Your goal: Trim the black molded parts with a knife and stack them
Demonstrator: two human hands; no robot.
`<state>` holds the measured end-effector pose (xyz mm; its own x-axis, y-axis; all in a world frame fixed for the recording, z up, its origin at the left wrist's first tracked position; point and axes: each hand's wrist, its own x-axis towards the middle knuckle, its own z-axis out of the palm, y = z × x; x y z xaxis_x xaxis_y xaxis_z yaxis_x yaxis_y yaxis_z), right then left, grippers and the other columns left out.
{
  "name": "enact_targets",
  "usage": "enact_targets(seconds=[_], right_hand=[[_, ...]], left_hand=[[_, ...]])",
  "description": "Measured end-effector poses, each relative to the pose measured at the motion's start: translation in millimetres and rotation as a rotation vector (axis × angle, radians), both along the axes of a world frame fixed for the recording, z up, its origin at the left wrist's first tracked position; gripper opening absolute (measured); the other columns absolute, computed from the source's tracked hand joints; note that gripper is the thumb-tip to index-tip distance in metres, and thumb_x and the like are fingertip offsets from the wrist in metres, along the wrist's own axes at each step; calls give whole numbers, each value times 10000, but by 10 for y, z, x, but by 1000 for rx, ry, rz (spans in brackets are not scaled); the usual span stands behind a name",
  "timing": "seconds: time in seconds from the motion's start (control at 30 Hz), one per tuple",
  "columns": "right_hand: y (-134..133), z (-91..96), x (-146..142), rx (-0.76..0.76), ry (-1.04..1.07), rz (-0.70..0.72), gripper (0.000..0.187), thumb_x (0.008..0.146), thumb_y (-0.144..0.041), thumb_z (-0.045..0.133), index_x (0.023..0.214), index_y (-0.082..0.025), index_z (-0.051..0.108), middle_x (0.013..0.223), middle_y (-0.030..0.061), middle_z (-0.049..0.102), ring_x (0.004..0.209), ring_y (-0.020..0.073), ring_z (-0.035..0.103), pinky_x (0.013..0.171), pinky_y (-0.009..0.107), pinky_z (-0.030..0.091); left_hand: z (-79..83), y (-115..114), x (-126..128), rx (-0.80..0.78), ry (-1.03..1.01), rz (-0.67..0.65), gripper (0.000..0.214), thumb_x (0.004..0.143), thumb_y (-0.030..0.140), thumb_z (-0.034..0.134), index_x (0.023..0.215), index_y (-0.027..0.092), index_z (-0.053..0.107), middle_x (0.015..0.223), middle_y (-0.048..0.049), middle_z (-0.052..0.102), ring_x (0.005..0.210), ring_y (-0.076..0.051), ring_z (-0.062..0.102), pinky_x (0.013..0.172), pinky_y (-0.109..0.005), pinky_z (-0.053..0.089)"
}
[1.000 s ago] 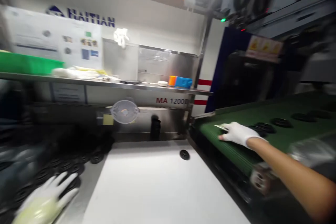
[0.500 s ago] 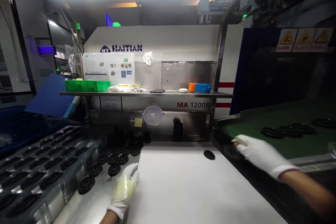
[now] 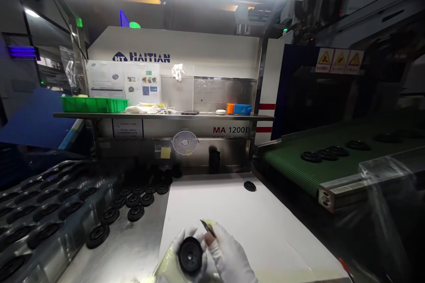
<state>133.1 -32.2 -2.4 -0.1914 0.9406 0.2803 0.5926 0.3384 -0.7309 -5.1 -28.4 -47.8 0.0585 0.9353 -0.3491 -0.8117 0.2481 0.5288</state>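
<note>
A round black wheel-like part (image 3: pixel 190 255) with a raised rim and a small hub hole is held in my left hand (image 3: pixel 169 261), low over the front of the white sheet. White glove cloth and a yellowish palm coating show on that hand, its fingers curled round the part's edge. Close on the right, my gloved right hand (image 3: pixel 232 256) grips a small knife (image 3: pixel 206 227), its dark pointed blade slanting up and left past the thumb. The knife's handle is hidden in the fist. Another black part (image 3: pixel 249 186) lies near the sheet's far right corner.
Several black parts (image 3: pixel 135 212) rest on the metal tabletop (image 3: pixel 133 247), beside clear trays (image 3: pixel 79 230) filled with more. To the right, a green conveyor belt (image 3: pixel 285 163) carries several parts. Above the white sheet (image 3: pixel 275 234) runs a shelf (image 3: pixel 159 116) with a green bin (image 3: pixel 94 105).
My right hand has come from beside the conveyor to the front middle. My left hand has moved right and now shows a black part in its fingers. The view has turned rightward.
</note>
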Motion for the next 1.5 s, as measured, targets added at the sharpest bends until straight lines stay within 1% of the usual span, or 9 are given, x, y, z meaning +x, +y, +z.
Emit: enact_targets(seconds=[0.07,0.17,0.33,0.4,0.57,0.8,1.03,1.33,1.5], right_hand=[[54,-62,94,-49,104,42,401,890,-491,300,883,-202,578,757,26,638,703,158,595,648,238,418],[98,-197,146,-133,133,94,357,891,-446,330,728,-193,522,610,-19,566,564,127,535,554,221,386],[64,-279,55,-8,-108,31,295,912,-361,332,751,-217,531,664,-31,592,616,119,537,561,210,343],[66,-309,30,21,-216,-39,318,924,-378,306,767,-229,539,688,-29,611,632,122,551,565,214,331],[85,-572,56,10,-365,-270,316,923,-326,300,770,-211,551,706,43,631,629,187,582,550,272,282],[98,-865,42,140,-514,-335,220,896,-302,403,780,-216,570,702,36,627,650,201,600,580,282,277],[83,-711,114,79,-434,-252,199,888,-249,406,792,-216,578,732,30,647,668,188,600,568,275,261],[84,-290,91,116,-360,-30,228,918,-314,383,772,-238,541,700,-50,636,628,110,568,541,221,278],[48,-246,-3,131,-404,-38,252,925,-340,358,790,-236,544,718,-26,644,636,133,573,541,240,267]], left_hand=[[25,95,-101,-102,-83,-2,370,686,238,661,1035,252,538,787,-55,650,676,-215,643,572,-340,505],[111,162,-117,-171,-166,64,410,683,135,653,1063,245,545,736,-21,616,630,-171,622,567,-300,496],[181,138,-5,-24,-109,135,374,685,88,619,1045,178,574,776,-38,610,735,-181,622,718,-365,516],[149,110,6,9,-56,156,323,691,108,615,1009,159,590,811,-54,617,756,-186,621,717,-359,520],[6,64,-41,-126,2,202,195,704,131,611,899,139,605,758,-45,601,668,-149,606,610,-283,517],[-85,112,-28,-93,-15,143,159,725,140,605,883,135,600,719,-37,582,641,-136,586,597,-266,503],[11,108,-81,-126,5,126,170,726,151,605,895,147,589,744,-33,584,661,-150,607,626,-302,528],[246,88,-36,29,-9,169,181,701,94,581,873,145,605,742,-55,612,714,-175,619,729,-354,536],[363,31,35,109,6,154,151,687,90,610,826,147,619,725,-53,613,696,-169,612,727,-319,531]])
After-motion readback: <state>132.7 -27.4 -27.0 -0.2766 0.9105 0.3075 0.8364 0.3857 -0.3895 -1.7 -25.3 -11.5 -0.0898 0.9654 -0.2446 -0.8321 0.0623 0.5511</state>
